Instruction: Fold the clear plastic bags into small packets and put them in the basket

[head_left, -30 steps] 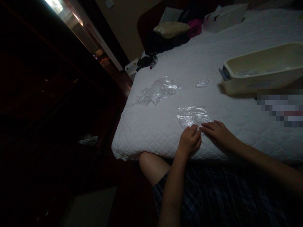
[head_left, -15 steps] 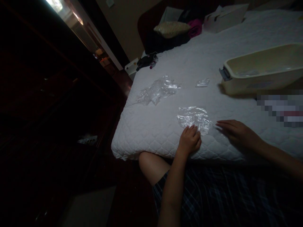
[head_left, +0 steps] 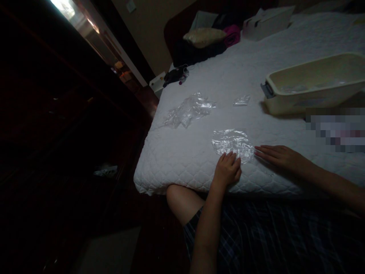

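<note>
A clear plastic bag (head_left: 230, 140) lies flat and wrinkled on the white quilted bed cover (head_left: 176, 152). My left hand (head_left: 228, 169) rests on the bag's near edge, palm down with the fingers stretched out. At the bag's right edge are the fingertips of my right hand (head_left: 278, 156), whose fingers are extended and close together; whether they touch the plastic I cannot tell. Farther back on the bed lies a larger crumpled clear plastic bag (head_left: 188, 111). A small folded piece of clear plastic (head_left: 242, 101) sits to the right of that.
To the right stands a cream plastic bin (head_left: 319, 99) with a grey latch and some clear plastic inside. A white box (head_left: 268, 24), a pillow (head_left: 203, 37) and a rolled magenta cloth (head_left: 231, 35) lie at the back. Dark items (head_left: 175, 75) rest near the bed's left edge.
My right hand has moved slightly left, up to the edge of the plastic bag. My left hand stays in place on the bag. The view has shifted a little.
</note>
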Demonstrator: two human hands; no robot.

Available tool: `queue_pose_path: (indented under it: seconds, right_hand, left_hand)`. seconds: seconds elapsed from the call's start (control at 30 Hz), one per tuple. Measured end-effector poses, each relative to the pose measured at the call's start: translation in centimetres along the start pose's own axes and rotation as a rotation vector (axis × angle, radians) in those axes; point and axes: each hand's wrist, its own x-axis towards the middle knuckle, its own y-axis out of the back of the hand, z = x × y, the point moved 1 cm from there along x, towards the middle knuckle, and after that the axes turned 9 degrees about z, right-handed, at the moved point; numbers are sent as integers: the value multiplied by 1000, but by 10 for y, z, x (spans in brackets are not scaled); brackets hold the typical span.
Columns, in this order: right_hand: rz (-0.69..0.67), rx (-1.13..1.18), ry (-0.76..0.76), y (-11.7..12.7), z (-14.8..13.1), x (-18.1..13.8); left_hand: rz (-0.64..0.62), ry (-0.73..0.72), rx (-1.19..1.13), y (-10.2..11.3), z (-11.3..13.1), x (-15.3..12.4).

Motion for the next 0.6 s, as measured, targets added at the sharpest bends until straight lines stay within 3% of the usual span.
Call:
queue_pose_path:
  seconds: [0.1,0.2,0.6]
  right_hand:
    - [-25,-41,107,-1,1,1]
    - [-29,-54,110,-2,1,2]
    - [35,219,-197,3,-7,13]
  left_hand:
    - [11,3,-5,0,0,0]
    - [20,-2,-3,0,0,0]
    - [-22,-5,26,2,1,1]
